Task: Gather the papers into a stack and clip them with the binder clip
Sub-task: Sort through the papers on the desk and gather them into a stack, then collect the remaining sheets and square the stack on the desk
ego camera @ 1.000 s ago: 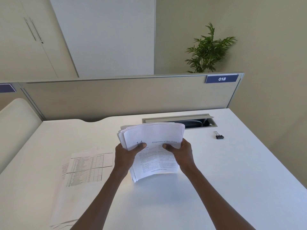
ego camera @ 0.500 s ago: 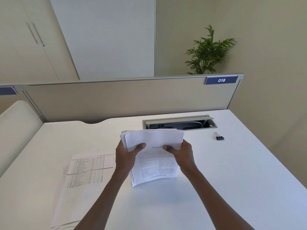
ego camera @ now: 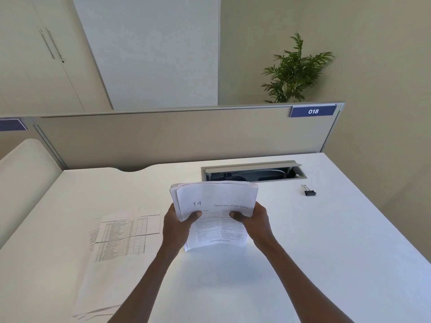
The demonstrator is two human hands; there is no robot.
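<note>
- Loose sheets flat on the desk, left of my arms — table print on top.
- My left hand grips the left edge of the stack, thumb on the front page.
- Stack stands upright, bottom edge on the desk, top curling toward me.
- My right hand grips the right edge the same way.
- Binder clip sits well off to the right, near the cable hatch — untouched.

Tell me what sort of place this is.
Most likely an open-plan office workstation: a white desk with a cable hatch, a divider panel carrying a numbered tag 018, and tall cabinets behind.
</note>
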